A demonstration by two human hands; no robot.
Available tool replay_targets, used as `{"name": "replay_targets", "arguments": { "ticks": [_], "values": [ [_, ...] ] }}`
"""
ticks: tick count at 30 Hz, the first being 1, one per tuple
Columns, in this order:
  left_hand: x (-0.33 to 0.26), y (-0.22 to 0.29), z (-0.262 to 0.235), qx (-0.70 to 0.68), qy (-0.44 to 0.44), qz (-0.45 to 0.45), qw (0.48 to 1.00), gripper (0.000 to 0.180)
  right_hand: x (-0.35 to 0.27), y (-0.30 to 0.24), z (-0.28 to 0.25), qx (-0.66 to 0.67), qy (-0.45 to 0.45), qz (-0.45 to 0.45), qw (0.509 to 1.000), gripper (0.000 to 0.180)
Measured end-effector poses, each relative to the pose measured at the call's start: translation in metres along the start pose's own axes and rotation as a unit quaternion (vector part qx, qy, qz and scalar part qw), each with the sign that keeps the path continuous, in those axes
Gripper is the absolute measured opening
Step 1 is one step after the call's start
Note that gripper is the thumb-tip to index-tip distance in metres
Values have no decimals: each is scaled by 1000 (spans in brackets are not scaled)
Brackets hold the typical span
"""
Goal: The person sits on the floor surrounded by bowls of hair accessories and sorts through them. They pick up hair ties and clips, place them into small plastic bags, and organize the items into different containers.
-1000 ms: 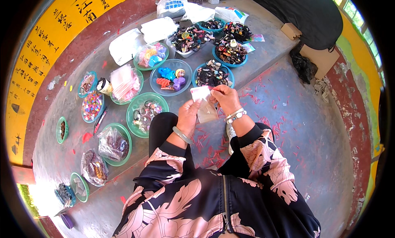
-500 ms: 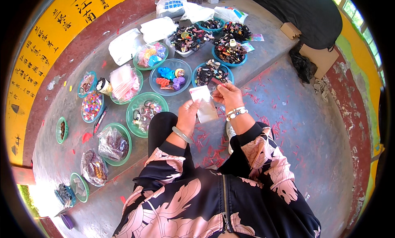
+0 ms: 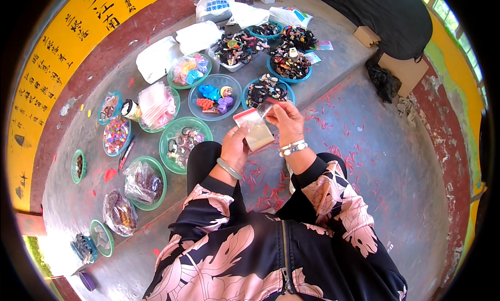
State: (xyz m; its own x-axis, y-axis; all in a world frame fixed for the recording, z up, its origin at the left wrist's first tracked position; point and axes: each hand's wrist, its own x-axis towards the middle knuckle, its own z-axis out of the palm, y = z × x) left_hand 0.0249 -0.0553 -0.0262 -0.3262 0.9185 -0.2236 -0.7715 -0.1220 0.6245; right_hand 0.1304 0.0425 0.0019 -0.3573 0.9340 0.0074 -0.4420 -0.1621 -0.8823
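My left hand (image 3: 236, 147) pinches a small clear plastic bag (image 3: 256, 133) by its left side, thumb on the front. The bag has a red band at its top and lies tilted over my knees. At its upper right corner, my right hand (image 3: 289, 123) is closed on a thin piece of clear plastic (image 3: 264, 109) with a reddish edge. Whether this piece is still joined to the bag, I cannot tell. Just beyond my hands stands a blue bowl (image 3: 293, 95) of dark hair ties (image 3: 264, 91).
Many red strips (image 3: 268, 194) litter the floor by my feet. On the raised ledge are a green bowl of hair ties (image 3: 165, 163), a clear bowl of colourful figures (image 3: 196, 111), a bowl of pink plastic bags (image 3: 156, 107), and white sacks (image 3: 159, 59). A black cover (image 3: 385, 20) lies far right.
The bag has tilted and sits slightly lower. My right hand has moved a little up and left, and a clear plastic piece now shows spread from its fingertips.
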Motion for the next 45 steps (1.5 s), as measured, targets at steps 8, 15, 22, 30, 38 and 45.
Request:
{"name": "replay_targets", "arguments": {
  "ticks": [8,15,22,30,38,45],
  "values": [
    [0,3,-3,146,5,18,989,18,-1,-25,4,-258,-223,-74,937,7],
    [4,0,-12,348,-4,50,936,16,-4,-26,1,-343,-270,-133,890,7],
    [15,-19,-34,463,-39,147,873,18,9,-31,-5,0,-116,-22,993,9],
    [34,-10,-46,233,168,101,953,19,24,-46,-29,152,22,56,987,7],
    [83,-63,-105,375,369,133,840,15,19,-45,-21,153,-32,100,983,10],
    [107,-84,-127,431,390,23,813,20,21,-47,-23,139,-27,119,983,12]
  ]
}}
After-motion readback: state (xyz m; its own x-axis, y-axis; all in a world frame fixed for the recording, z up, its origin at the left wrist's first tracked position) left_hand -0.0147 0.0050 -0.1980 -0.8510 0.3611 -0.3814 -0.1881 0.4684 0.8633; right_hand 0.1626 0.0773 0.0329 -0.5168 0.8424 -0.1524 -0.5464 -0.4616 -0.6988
